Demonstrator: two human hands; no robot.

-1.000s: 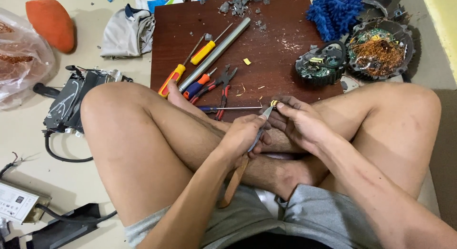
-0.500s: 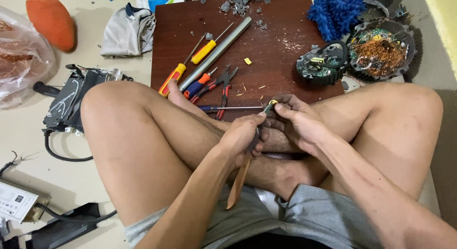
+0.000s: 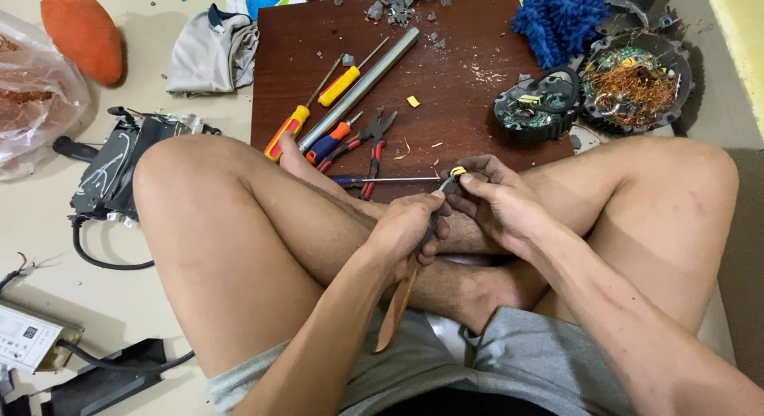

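I sit cross-legged on the floor. My left hand (image 3: pixel 406 229) grips pliers with brown handles (image 3: pixel 395 305); their jaws reach up to a small yellow part (image 3: pixel 458 171). My right hand (image 3: pixel 493 201) pinches that small part between its fingertips, just above my crossed shins and at the near edge of a dark brown wooden board (image 3: pixel 469 74).
On the board lie yellow- and orange-handled screwdrivers (image 3: pixel 296 123), a grey metal tube (image 3: pixel 358 88), red-handled pliers (image 3: pixel 372 149), a thin screwdriver (image 3: pixel 382 180) and grey debris. Two round motor parts with copper windings (image 3: pixel 633 82) sit at right. A black device with cable (image 3: pixel 111 173) lies left.
The pliers' brown handles have swung slightly in my left hand; both hands stay together on the small part.
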